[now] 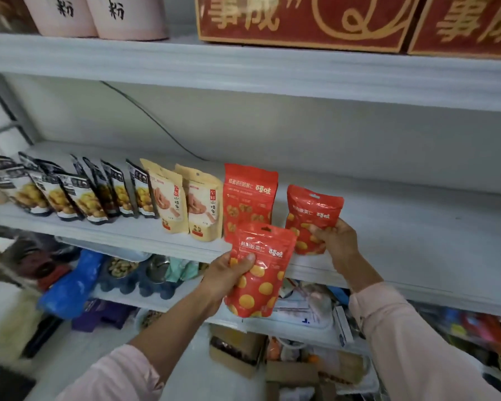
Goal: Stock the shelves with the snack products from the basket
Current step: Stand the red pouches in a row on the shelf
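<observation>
a: right hand (334,238)?
b: curled round red pouch (313,212), upright on shelf (402,227), just right of tall pouch (249,195).
a: left hand (229,276)?
b: grips second red pouch (261,287), upright, below shelf edge. likely slot: up and back.

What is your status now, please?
Left hand grips first red pouch, before shelf edge. Right hand holds second red pouch upright at shelf. Taller red pouch stands close left.

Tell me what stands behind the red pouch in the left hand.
A taller red pouch stands on the shelf behind the held pouch in the left hand; its lower part is hidden.
</observation>
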